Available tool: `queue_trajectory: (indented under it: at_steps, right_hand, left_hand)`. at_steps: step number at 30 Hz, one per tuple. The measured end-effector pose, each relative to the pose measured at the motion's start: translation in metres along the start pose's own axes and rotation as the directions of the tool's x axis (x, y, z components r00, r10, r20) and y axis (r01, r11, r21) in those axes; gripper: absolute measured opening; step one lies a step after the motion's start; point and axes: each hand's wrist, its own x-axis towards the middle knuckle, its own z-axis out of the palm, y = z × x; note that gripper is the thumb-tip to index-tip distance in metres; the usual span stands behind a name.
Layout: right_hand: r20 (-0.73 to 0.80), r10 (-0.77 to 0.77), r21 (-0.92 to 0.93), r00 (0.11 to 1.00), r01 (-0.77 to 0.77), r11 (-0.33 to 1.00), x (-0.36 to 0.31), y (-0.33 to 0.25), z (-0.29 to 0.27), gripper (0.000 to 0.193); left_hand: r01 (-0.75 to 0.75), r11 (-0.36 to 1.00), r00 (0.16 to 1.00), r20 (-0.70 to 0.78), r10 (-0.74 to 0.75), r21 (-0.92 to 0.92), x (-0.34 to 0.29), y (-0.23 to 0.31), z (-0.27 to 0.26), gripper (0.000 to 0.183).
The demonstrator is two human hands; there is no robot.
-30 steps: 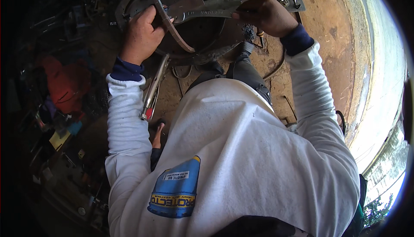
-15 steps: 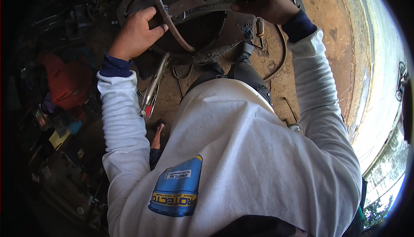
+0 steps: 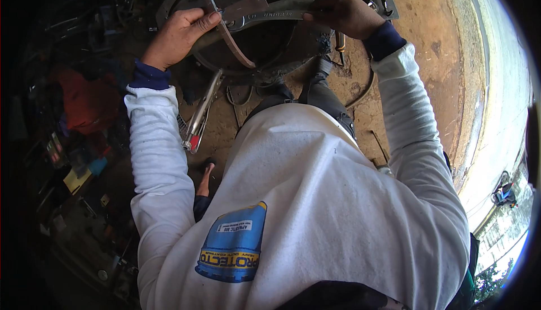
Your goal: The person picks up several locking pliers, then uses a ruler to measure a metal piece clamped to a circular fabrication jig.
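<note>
A narrow curved metal strip (image 3: pixel 238 51) bends down across the metal workpiece. Thumb and fingers of my left hand (image 3: pixel 179 36) are closed on its upper part. In my right hand (image 3: pixel 348 16) is the far end of a steel wrench (image 3: pixel 276 15), gripped between thumb and fingers. The wrench lies roughly level, and its jaw end is at the strip beside my left thumb; whether the jaw is seated on the strip I cannot tell. Behind the wrench a flat brownish metal piece (image 3: pixel 245 5) sticks out at a slant.
Locking clamp pliers (image 3: pixel 202 110) hang from the near edge of the round dark metal work table (image 3: pixel 304 48). A tool with a black and orange handle (image 3: pixel 340 42) hangs at its right side. A hose (image 3: pixel 365 91) curves over the ground. Red cloth (image 3: pixel 87 101) and clutter lie left. Someone's leg (image 3: pixel 205 180) shows below.
My right hand has shifted slightly left with the wrench, turning its face into view. My left thumb has come up and closed over the strip near the wrench jaw.
</note>
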Motion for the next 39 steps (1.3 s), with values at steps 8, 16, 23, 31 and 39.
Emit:
queue_trajectory:
  at_steps: [8,16,23,31,39]
  right_hand:
    - [-0.071,-0.02,0.028,0.997,0.022,0.999,-0.008,0.0,0.012,0.033]
    - [-0.156,0.046,0.099,0.987,-0.03,0.995,-0.026,-0.025,0.026,0.031]
    - [-0.128,0.125,0.148,0.984,-0.105,0.983,-0.03,-0.031,0.027,0.032]
    - [-0.162,0.151,0.187,0.975,-0.12,0.975,-0.032,-0.026,0.034,0.032]
    - [-0.103,0.181,0.236,0.978,-0.152,0.96,-0.027,-0.013,0.04,0.033]
  left_hand:
    - [0.01,1.0,0.999,0.051,-0.009,-0.03,0.002,-0.002,-0.004,0.051]
    - [0.044,0.999,0.998,0.047,-0.045,0.006,0.0,0.004,-0.004,0.05]
    - [-0.086,0.996,0.994,-0.074,0.085,-0.006,-0.012,-0.015,0.002,0.049]
    - [0.007,0.907,0.95,-0.28,-0.138,-0.422,-0.057,-0.033,0.017,0.067]
    - [-0.011,0.886,0.919,-0.354,-0.175,-0.464,-0.067,-0.033,0.037,0.06]
